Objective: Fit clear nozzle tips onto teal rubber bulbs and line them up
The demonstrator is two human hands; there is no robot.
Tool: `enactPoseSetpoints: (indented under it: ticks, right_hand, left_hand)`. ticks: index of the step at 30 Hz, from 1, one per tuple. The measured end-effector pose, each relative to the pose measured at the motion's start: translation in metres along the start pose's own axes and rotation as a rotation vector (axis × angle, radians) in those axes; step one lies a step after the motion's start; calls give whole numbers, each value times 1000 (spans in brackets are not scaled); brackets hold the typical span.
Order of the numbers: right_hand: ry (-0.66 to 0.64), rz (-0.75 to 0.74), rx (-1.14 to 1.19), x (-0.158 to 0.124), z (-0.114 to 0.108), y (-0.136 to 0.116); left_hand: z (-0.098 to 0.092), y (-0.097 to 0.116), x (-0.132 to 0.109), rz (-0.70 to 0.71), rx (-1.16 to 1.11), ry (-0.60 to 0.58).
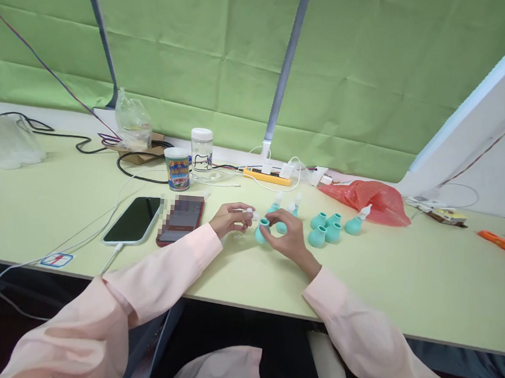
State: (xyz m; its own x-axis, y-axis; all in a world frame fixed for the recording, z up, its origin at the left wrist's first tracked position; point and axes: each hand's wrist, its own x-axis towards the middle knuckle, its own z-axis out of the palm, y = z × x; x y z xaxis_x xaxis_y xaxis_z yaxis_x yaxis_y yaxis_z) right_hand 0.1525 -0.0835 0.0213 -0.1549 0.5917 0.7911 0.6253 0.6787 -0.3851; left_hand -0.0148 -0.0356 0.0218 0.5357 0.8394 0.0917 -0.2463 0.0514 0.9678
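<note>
Between the fingers of my left hand is a small white translucent nozzle, its tip pinched by thumb and forefinger. My right hand grips a teal rubber bulb by its side, its open neck facing up. Nozzle and bulb are close together; I cannot tell whether they touch. Behind my right hand stand teal bulbs with white nozzles, partly hidden. To its right sits a cluster of open-necked teal bulbs. Beyond them another bulb with a nozzle leans to the right.
Two phones lie left of my hands, one on a white cable. A printed canister, a clear bottle and a yellow power strip line the back. A red plastic bag and orange-handled tool are at right.
</note>
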Motion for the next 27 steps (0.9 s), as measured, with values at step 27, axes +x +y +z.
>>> enactPoseSetpoints:
  ticks: [27]
  right_hand:
    - [-290,312,-410,-11,11,8]
  left_hand:
    - [4,1,-2,-49,54,-38]
